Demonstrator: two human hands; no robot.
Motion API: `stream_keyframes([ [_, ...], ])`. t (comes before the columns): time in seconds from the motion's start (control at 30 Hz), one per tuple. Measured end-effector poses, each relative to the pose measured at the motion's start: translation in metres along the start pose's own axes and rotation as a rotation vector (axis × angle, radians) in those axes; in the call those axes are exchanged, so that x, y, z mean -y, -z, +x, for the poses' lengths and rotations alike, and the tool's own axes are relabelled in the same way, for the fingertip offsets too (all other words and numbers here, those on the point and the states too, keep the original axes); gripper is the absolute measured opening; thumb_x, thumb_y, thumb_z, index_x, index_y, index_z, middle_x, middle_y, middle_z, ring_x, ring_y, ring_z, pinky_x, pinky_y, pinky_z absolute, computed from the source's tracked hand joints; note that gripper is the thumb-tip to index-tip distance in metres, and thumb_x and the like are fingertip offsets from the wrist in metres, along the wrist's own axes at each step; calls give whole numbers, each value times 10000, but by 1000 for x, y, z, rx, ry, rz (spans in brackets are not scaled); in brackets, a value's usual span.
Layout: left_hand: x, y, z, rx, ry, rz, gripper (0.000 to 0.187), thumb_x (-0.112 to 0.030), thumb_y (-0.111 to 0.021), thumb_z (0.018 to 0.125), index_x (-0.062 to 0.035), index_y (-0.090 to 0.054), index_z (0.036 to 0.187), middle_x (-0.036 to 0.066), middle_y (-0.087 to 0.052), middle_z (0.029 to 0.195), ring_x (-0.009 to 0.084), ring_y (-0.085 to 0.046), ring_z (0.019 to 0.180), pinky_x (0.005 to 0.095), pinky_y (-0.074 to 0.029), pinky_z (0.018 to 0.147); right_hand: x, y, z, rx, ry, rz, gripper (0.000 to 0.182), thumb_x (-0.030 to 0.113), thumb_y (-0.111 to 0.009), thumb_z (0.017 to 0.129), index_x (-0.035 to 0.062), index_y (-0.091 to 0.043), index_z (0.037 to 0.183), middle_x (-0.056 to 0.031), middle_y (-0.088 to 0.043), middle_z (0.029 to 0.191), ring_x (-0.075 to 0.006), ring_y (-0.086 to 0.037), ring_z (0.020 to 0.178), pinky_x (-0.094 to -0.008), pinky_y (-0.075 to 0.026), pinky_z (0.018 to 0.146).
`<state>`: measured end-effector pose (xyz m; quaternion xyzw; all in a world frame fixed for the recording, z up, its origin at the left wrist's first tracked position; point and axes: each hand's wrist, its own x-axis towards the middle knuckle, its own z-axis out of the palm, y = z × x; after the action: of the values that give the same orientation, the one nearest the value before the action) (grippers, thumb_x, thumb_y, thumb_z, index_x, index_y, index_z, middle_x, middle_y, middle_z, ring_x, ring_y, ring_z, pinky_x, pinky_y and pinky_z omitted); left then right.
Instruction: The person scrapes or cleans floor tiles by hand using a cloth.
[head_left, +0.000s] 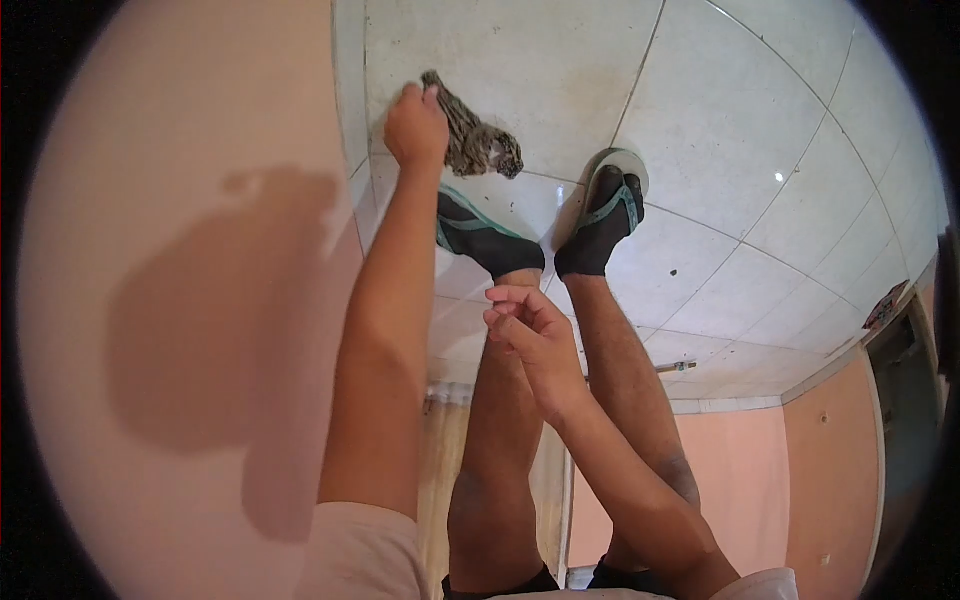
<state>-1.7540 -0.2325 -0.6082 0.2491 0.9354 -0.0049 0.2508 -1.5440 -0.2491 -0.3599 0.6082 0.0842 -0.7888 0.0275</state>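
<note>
My left hand (416, 125) is stretched out low beside the wall, its fingers closed on one end of a crumpled dark patterned cloth (463, 130). The cloth hangs or lies at the floor to the right of that hand; whether it touches the tiles is hard to tell. My right hand (540, 345) is in front of my shins, fingers loosely curled and a little apart, with nothing visible in it. Below the cloth is my left foot in a dark sock and green-strapped flip-flop (465, 205). The other flip-flop (632, 172) is on my right foot.
White floor tiles (740, 140) bear small dark specks. A pink wall (230, 150) with my shadow rises close on the left. Behind my legs are a curtain (447, 450) and a thin rod-like object (676, 368) on the floor. A dark doorway (905, 370) stands at right.
</note>
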Motion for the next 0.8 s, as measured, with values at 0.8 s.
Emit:
stream_keyframes([
  [0.8,-6,14,19,47,-32,-39,311,-344,-614,958,-42,-633,887,205,-696,854,431,-670,819,543,-501,696,0,-7,-3,18,-29,-11,285,97,-637,922,61,-629,1205,4,-620,1013,-83,-584,883,-228,-432,779],
])
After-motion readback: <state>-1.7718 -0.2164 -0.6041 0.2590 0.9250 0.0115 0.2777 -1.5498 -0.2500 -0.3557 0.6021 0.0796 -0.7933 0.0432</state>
